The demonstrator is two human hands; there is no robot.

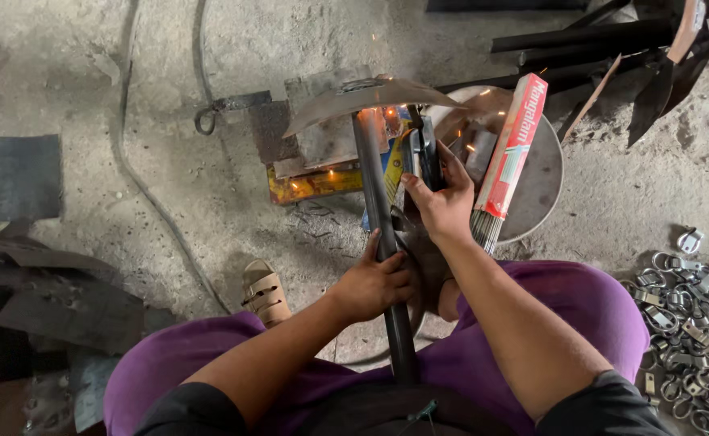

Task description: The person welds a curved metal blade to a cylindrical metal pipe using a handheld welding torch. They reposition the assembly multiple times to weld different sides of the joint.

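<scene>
A long dark metal pipe (374, 186) runs from my lap up to a curved metal plate (370, 95) on its far end. My left hand (374, 282) is wrapped around the pipe near its middle. My right hand (443, 202) grips a dark welding electrode holder (427, 149) beside the pipe, just under the plate. Small sparks glow where the pipe meets the plate and on the scrap below. I am seated on the floor in purple trousers, with one sandalled foot (264, 292) out in front.
A red and white box of welding rods (509, 153) leans on a round metal pan (544, 173). Several small metal rings and clips (689, 311) lie at right. Dark steel sheets (56, 299) lie at left, black bars (596, 40) at top right, a cable (156, 206) crosses the floor.
</scene>
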